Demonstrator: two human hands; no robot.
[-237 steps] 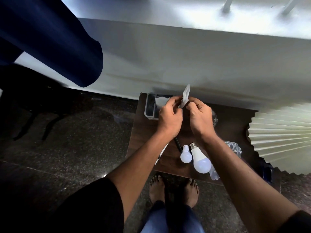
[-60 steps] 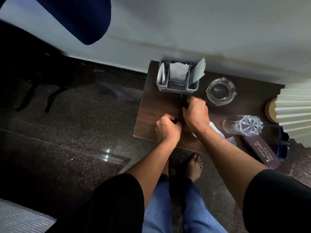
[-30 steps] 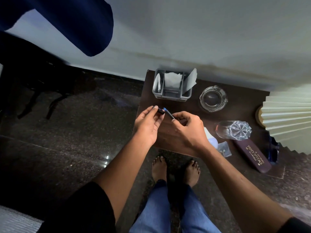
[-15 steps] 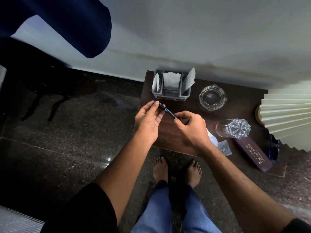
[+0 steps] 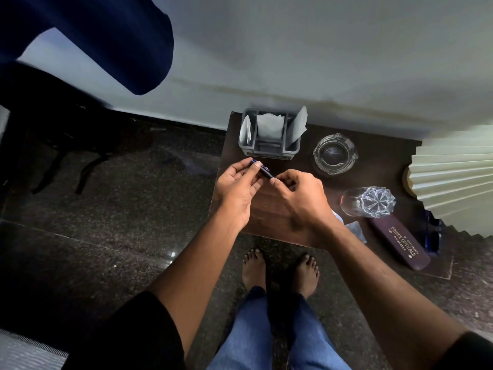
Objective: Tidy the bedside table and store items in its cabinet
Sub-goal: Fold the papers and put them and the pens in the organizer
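We have a dark pen (image 5: 262, 169) held up just above the counter (image 5: 269, 209), in front of the grey organizer (image 5: 269, 149). Its long axis runs on a slant, from upper left near the organizer's front edge down to the right. Our left hand (image 5: 236, 190) has a closed grip on the upper-left end, thumb and forefinger pinched round it. Our right hand (image 5: 301, 198) has fingertips closed on the lower-right end; the rest of that hand curls over, so how much pen sits inside we cannot tell. Whether this is a cap going on or just a two-hand hold is too small to read.

Key relation: the pen lies between the two grips, and the organizer is straight ahead of it, just beyond the left hand's fingertips. The left hand is nearer the organizer, so we judge the drop-in favours that side, or a short forward carry by the right. The organizer's slots already hold white papers (image 5: 269, 125), with a low middle pocket toward the front looking free.

Further out on the counter: a glass ashtray (image 5: 334, 153) right of the organizer, a cut-glass tumbler (image 5: 368, 201) lying on its side, a maroon glasses case (image 5: 400, 241) at the front right, and a pleated lamp shade (image 5: 453, 182) at the far right. A small plastic packet (image 5: 354, 231) peeks out past the right wrist. Bare feet (image 5: 280, 268) on the dark floor (image 5: 106, 209) below. The cabinet is not visible from here.
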